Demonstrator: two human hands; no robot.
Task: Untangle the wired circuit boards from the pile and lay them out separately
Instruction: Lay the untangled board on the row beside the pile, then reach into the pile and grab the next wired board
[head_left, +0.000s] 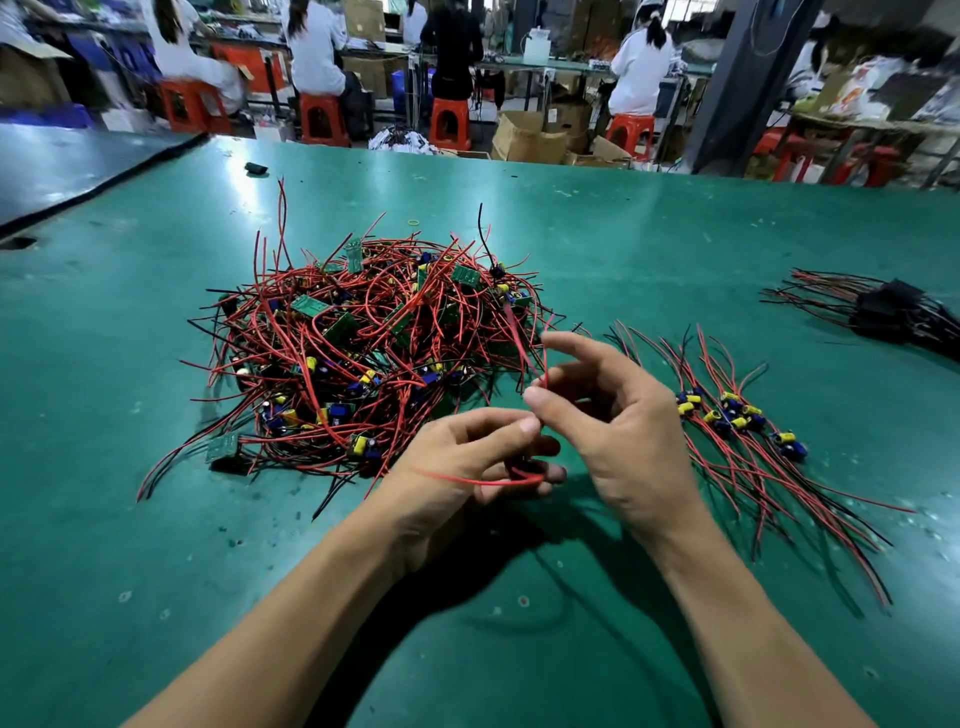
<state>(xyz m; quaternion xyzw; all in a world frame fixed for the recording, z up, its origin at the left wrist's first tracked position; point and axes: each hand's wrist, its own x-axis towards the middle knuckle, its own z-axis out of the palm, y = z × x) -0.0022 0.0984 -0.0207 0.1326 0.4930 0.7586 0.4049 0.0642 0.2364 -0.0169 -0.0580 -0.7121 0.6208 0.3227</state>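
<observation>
- Your left hand (467, 457) is curled round a loop of red wire (483, 482), low over the green table (156, 545).
- Your right hand (618, 415), fingertip to fingertip with the left, pinches a red strand (519, 338) that runs up into the pile (363, 338).
- The pile of tangled boards sits just beyond your hands, to the left.
- The sorted boards (737, 415) lie in a row just right of your right hand.
- A black bundle (893, 312) lies further right.

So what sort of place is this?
Probably an electronics assembly factory: a tangled pile of small green circuit boards with red and black wires lies on a green work table, and workers in white coats sit on orange plastic stools at benches behind.
</observation>
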